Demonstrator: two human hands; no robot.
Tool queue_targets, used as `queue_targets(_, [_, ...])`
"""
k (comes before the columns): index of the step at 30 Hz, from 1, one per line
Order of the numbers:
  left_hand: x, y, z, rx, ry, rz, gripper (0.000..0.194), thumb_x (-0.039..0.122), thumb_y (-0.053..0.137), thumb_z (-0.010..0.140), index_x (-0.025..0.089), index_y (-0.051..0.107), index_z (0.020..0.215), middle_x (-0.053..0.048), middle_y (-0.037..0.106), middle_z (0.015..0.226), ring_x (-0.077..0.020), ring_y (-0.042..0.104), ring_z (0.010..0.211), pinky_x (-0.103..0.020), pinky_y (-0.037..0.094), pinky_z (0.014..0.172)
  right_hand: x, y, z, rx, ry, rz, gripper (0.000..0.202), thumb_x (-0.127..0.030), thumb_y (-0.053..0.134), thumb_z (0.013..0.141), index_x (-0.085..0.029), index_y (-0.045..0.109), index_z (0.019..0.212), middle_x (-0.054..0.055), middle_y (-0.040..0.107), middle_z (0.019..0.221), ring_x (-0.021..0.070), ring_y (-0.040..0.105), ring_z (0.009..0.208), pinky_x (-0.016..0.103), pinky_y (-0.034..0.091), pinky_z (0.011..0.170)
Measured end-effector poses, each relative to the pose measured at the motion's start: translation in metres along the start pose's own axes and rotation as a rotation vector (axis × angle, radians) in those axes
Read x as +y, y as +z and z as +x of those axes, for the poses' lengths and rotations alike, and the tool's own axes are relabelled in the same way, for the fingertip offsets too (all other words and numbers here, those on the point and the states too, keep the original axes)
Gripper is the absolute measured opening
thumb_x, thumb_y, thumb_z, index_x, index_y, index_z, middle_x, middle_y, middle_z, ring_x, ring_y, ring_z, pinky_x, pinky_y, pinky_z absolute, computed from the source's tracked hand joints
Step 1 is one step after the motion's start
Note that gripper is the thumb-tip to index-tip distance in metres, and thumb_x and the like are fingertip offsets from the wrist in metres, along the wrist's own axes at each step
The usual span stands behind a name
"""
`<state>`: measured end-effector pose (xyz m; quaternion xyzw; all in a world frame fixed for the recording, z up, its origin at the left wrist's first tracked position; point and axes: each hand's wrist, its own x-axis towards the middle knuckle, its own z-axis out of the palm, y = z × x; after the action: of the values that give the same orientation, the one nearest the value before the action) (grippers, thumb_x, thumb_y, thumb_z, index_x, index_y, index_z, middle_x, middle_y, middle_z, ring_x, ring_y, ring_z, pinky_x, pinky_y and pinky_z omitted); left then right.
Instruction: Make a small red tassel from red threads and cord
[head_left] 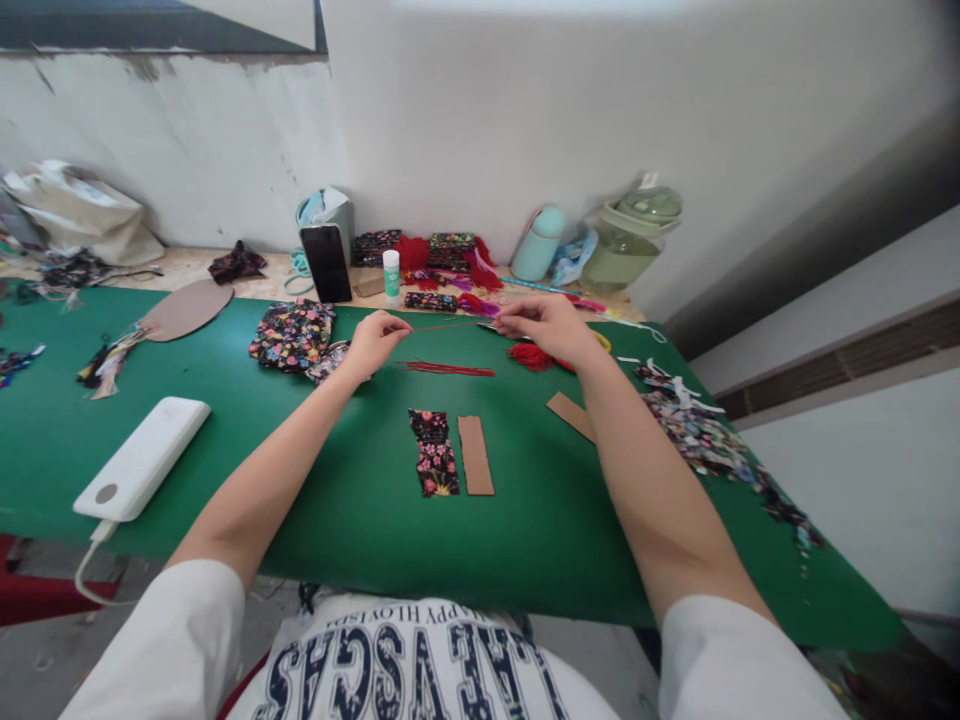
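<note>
Green tabletop [360,530] runs beneath both hands from my head view, its far edge meeting a pale ledge by the wall. I see the left hand [377,342] and right hand [546,325] with fingertips pinched together on a thin red cord [450,326], spanning between them above the bundle of red cords [450,369]. Nearer the front edge, the floral fabric strip [435,453] lies beside the cardboard strip [476,455], with bare green around the pair.

Bright, soft light – edges stretched, corners blurred.
</note>
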<state>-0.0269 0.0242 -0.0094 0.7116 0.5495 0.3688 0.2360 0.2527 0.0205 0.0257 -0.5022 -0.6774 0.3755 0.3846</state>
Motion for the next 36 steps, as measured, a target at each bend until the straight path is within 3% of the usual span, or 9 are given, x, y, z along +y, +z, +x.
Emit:
queue_targets(6, [-0.004,0.001,-0.003,-0.044,0.010,0.201,0.005,0.017,0.070,0.074,0.019,0.075,0.072,-0.003,0.067,0.080,-0.0165,0.060,0.076,-0.029,0.049,0.076,0.013,-0.006,0.002,-0.142,0.044,-0.404,0.018,-0.033,0.070,0.069,-0.015,0.066,0.066,0.005,0.069,0.063,0.0176,0.064,0.062,0.030,0.051,0.060])
queue_targets(12, [-0.010,0.004,-0.004,-0.095,0.000,0.244,0.002,0.018,0.072,0.072,0.018,0.074,0.072,-0.003,0.066,0.080,-0.0170,0.061,0.077,-0.029,0.049,0.077,0.021,-0.009,0.008,-0.339,-0.051,-0.532,0.017,-0.033,0.067,0.072,-0.017,0.071,0.069,0.007,0.074,0.085,0.0197,0.066,0.077,0.029,0.051,0.072])
queue_targets(17, [-0.014,0.007,-0.004,-0.148,0.084,0.289,0.015,0.011,0.063,0.077,0.019,0.076,0.081,-0.004,0.068,0.088,-0.0175,0.063,0.083,-0.029,0.049,0.083,0.030,-0.005,0.010,-0.422,-0.102,-0.696,0.014,-0.028,0.063,0.075,-0.019,0.074,0.074,0.004,0.074,0.092,0.0184,0.065,0.077,0.027,0.050,0.072])
queue_targets(26, [-0.018,0.010,-0.007,-0.181,0.175,0.487,0.024,0.013,0.055,0.081,0.019,0.077,0.089,-0.007,0.069,0.097,-0.0218,0.062,0.094,-0.033,0.049,0.090,0.032,0.008,0.010,-0.457,-0.195,-0.959,0.015,-0.019,0.062,0.076,-0.020,0.076,0.079,0.007,0.070,0.106,0.0210,0.064,0.094,0.028,0.049,0.082])
queue_targets(36, [-0.016,0.008,-0.008,-0.178,0.171,0.498,0.036,0.005,0.051,0.075,0.020,0.074,0.097,-0.008,0.068,0.101,-0.0224,0.062,0.098,-0.033,0.048,0.090,0.024,0.010,0.007,-0.492,-0.194,-1.041,0.020,-0.015,0.060,0.075,-0.023,0.077,0.082,0.006,0.067,0.114,0.0236,0.063,0.100,0.032,0.049,0.085])
